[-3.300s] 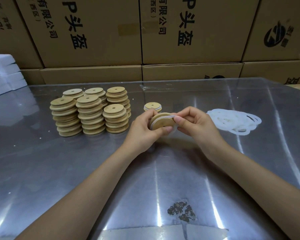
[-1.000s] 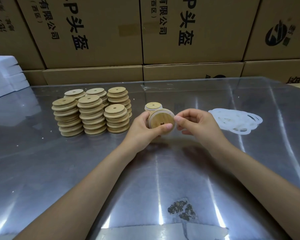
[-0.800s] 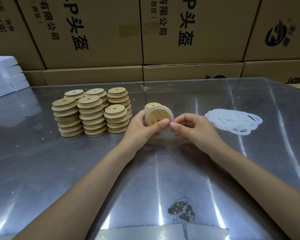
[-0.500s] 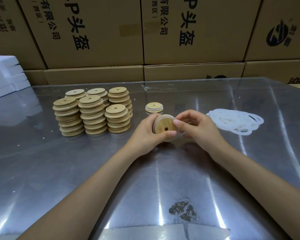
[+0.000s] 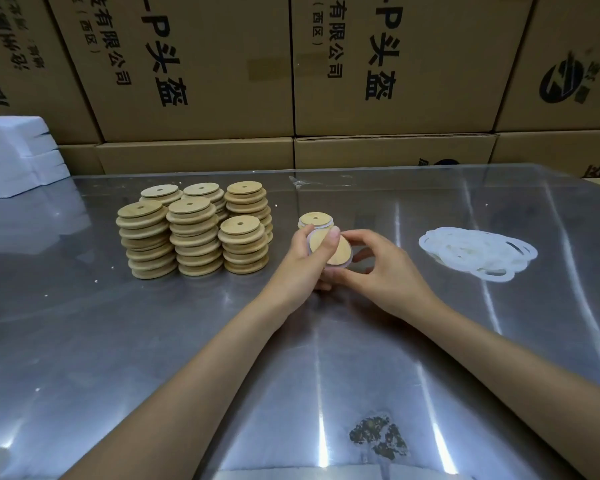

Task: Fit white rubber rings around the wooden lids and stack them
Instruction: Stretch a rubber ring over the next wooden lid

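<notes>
1. Centrally, a wooden lid (image 5: 336,252) with a white rubber ring (image 5: 349,261) showing along its edge is held tilted above the metal table (image 5: 187,341), gripped by both hands together.
2. Left of the lid, the left hand (image 5: 303,263) curls round it, the thumb (image 5: 329,242) pressed across its upper face.
3. Right of the lid, the right hand (image 5: 381,268) wraps its fingers round the lid's far and lower edge, so the two hands meet beneath the lid.
4. Just behind the lid, almost touching the left thumb, a short stack of ringed lids (image 5: 315,221) sits flat on the table, white showing at its rim.
5. Farther left of the lid stand the stacks of bare wooden lids (image 5: 194,233), six columns packed side by side, each top lid with a small hole in the middle.
6. Well right of the lid lies a loose pile of white rings (image 5: 478,254), spread flat and overlapping.
7. Behind the lid, past the table's back edge, rises a wall of cardboard boxes (image 5: 395,64) printed with black characters.
8. Far left of the lid, at the table's back corner, sit white foam blocks (image 5: 18,157).
9. Nearer the camera than the lid, a dark patch (image 5: 378,438) marks the table surface.
</notes>
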Motion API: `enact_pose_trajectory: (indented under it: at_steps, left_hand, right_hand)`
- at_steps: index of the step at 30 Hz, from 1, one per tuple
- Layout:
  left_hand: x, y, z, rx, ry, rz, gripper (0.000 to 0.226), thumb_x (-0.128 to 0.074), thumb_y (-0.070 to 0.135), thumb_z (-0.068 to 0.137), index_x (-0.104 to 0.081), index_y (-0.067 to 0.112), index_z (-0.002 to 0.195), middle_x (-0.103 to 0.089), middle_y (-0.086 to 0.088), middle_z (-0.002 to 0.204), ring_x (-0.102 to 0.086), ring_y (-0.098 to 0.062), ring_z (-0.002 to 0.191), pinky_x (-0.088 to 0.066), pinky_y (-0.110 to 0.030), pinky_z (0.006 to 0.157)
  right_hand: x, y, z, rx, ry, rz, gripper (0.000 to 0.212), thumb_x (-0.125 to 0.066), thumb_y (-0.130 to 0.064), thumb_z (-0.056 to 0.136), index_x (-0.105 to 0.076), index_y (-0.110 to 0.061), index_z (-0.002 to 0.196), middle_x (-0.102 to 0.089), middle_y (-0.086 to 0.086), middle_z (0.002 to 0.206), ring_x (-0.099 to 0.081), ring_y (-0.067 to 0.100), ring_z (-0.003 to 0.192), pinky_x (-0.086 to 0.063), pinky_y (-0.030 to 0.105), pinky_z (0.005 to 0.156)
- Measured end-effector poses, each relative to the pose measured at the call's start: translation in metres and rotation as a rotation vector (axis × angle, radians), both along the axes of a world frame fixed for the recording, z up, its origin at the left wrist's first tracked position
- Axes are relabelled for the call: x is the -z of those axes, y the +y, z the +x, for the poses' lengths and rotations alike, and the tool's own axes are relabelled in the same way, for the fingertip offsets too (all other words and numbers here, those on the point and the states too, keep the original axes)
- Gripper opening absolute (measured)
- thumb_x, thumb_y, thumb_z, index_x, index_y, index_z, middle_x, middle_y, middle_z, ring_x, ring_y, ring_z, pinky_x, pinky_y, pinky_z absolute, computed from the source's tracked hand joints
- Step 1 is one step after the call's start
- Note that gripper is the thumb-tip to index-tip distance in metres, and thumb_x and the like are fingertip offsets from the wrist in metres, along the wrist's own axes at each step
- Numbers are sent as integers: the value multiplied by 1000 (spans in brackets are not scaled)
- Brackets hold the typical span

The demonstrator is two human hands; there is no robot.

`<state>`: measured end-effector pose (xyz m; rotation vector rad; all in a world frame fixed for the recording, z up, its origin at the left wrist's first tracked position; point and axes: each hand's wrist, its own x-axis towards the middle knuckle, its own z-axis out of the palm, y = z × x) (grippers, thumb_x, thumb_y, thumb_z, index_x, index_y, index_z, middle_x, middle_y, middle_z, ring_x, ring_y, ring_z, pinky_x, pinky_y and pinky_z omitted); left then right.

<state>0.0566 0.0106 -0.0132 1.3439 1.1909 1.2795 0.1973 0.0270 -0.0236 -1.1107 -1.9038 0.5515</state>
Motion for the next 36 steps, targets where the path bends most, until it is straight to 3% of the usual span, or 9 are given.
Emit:
enact_pose_trajectory:
  at_steps: [2, 4, 6, 11, 13, 16, 23, 27, 36]
  left_hand:
    - [1, 1, 3, -35, 70, 23, 55, -49, 41, 95, -28, 22, 142, -56, 3, 123, -61, -7, 93, -53, -20, 66]
    - [5, -1, 4, -99, 152, 73, 55, -55, 36, 93, -27, 23, 139, -51, 7, 127, -57, -16, 112, -52, -35, 90]
    - [9, -1, 3, -153, 280, 122, 57, -60, 29, 90, -30, 23, 138, -51, 6, 128, -57, -23, 113, -46, -42, 98]
    - [17, 0, 1, -204, 574, 256, 38, -61, 23, 88, -50, 25, 124, -55, 9, 117, -56, -4, 74, -39, -14, 70]
    - [19, 0, 3, -177, 613, 283, 35, -61, 22, 87, -52, 23, 121, -56, 10, 113, -51, -1, 64, -38, -15, 66]
    - [20, 1, 5, -140, 641, 306, 34, -61, 21, 87, -54, 23, 120, -58, 8, 114, -50, -6, 68, -42, -21, 73]
    - [21, 2, 6, -107, 662, 322, 33, -61, 20, 87, -54, 24, 119, -57, 8, 115, -49, -6, 74, -43, -21, 77]
    - [19, 1, 7, -101, 686, 321, 34, -60, 22, 87, -52, 24, 121, -56, 9, 116, -52, -10, 80, -43, -23, 79]
    - [18, -1, 7, -83, 722, 318, 36, -59, 22, 88, -51, 22, 123, -55, 8, 118, -49, -8, 75, -46, -29, 83]
  right_hand:
    - [1, 11, -3, 42, 15, 10, 47, -76, -41, 72, -61, -27, 114, -63, -11, 109, -60, 7, 95, -49, 28, 82]
    - [2, 26, -8, 103, 32, 6, 46, -76, -38, 74, -61, -24, 115, -63, -9, 112, -60, 10, 98, -49, 33, 86]
    - [1, 42, -14, 163, 38, -18, 50, -76, -43, 73, -59, -24, 117, -61, -8, 115, -58, 10, 103, -49, 37, 89]
    - [1, 77, -30, 257, -14, -33, 52, -73, -49, 73, -56, -25, 116, -60, -9, 116, -56, 12, 106, -48, 40, 89]
    - [1, 87, -33, 263, -42, -38, 55, -73, -50, 72, -56, -25, 118, -59, -7, 117, -56, 14, 107, -48, 41, 88]
    - [2, 99, -37, 277, -64, -37, 60, -73, -53, 72, -55, -23, 120, -60, -5, 119, -56, 15, 110, -48, 40, 89]
    - [5, 118, -41, 296, -131, -52, 61, -70, -53, 75, -55, -25, 127, -62, -4, 123, -53, 20, 117, -45, 36, 86]
    - [8, 125, -42, 304, -201, -78, 61, -61, -53, 84, -45, -31, 138, -58, 0, 131, -44, 22, 127, -41, 36, 92]
    - [9, 125, -45, 319, -325, -53, 51, -50, -53, 91, -44, -34, 137, -61, 8, 123, -46, 26, 122, -37, 34, 78]
